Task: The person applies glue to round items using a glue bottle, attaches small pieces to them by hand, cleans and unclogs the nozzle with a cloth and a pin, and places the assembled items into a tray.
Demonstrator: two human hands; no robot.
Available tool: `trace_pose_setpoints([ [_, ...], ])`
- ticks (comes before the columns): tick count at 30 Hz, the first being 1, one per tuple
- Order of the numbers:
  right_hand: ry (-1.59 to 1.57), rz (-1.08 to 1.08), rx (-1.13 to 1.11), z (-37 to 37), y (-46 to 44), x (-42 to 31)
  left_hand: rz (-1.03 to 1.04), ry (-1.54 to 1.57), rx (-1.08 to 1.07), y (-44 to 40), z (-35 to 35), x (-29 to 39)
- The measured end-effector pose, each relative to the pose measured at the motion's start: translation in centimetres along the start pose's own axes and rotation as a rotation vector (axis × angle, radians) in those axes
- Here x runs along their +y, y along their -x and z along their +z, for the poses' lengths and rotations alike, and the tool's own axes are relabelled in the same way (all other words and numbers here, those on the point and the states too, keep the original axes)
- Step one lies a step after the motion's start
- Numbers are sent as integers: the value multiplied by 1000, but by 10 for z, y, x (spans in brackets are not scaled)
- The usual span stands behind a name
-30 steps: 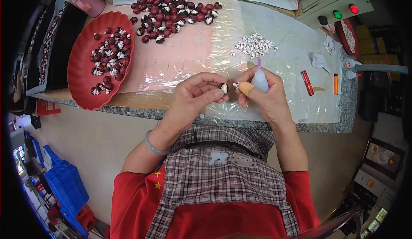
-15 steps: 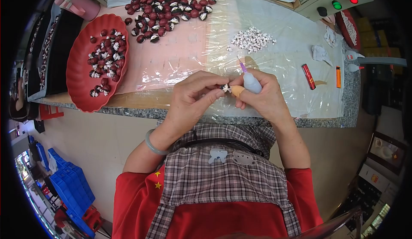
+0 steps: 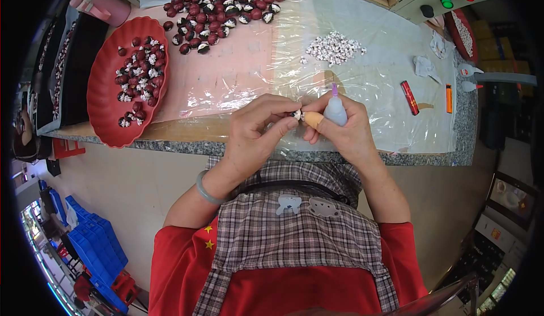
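Note:
My left hand (image 3: 255, 124) is closed, pinching a small black-and-white bead-like piece (image 3: 296, 114) between thumb and fingertips. My right hand (image 3: 352, 133) is closed round a small translucent squeeze bottle (image 3: 335, 112) with a purple nozzle, which points away from me. A tan finger cover (image 3: 312, 119) on my right hand touches or almost touches the piece; the exact contact is too small to tell. Beyond my hands lies a pile of small white speckled pieces (image 3: 334, 48). Many dark red, black and white round pieces (image 3: 207, 13) are spread at the back left.
A red scalloped tray (image 3: 97, 98) at the left holds red pieces with white clusters. On the right lie a red tube (image 3: 409, 98), an orange stick (image 3: 449, 99) and crumpled tissue (image 3: 425, 68). A pink mug (image 3: 102, 4) stands back left. Plastic sheeting covers the table, edged in granite (image 3: 430, 159).
The bottle in my right hand has turned more upright in view, its nozzle swinging to the right. Both hands stay together at the small piece.

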State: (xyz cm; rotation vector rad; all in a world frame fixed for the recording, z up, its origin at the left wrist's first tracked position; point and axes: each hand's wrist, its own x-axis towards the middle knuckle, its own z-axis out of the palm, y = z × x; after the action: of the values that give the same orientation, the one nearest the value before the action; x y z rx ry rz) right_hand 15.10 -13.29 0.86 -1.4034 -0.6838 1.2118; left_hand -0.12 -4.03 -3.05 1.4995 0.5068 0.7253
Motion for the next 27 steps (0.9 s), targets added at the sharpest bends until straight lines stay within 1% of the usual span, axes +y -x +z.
trace_pose_setpoints([
  [2, 12, -9, 16, 2, 1, -1, -17, 35, 25, 1, 1, 0],
  [5, 166, -50, 52, 3, 4, 1, -8, 62, 31, 1, -1, 4],
  [8, 178, -43, 61, 4, 9, 2, 79, -75, -5, 1, -2, 4],
  [11, 142, -27, 82, 5, 12, 4, 147, -137, 15, 3, 0, 7],
  [17, 70, -17, 78, 7, 11, 7, 182, -158, 30, 5, 2, 6],
  [20, 29, 4, 89, 8, 10, 9, 124, -111, 20, 5, 1, 5],
  [23, 13, -22, 66, 9, 6, 10, -119, 149, -57, 0, -5, 5],
  [26, -34, -73, 96, 7, 2, 7, -160, 347, 59, -7, -13, 23],
  [27, -60, -102, 92, 2, 1, 6, -182, 345, 24, -11, -27, 22],
])
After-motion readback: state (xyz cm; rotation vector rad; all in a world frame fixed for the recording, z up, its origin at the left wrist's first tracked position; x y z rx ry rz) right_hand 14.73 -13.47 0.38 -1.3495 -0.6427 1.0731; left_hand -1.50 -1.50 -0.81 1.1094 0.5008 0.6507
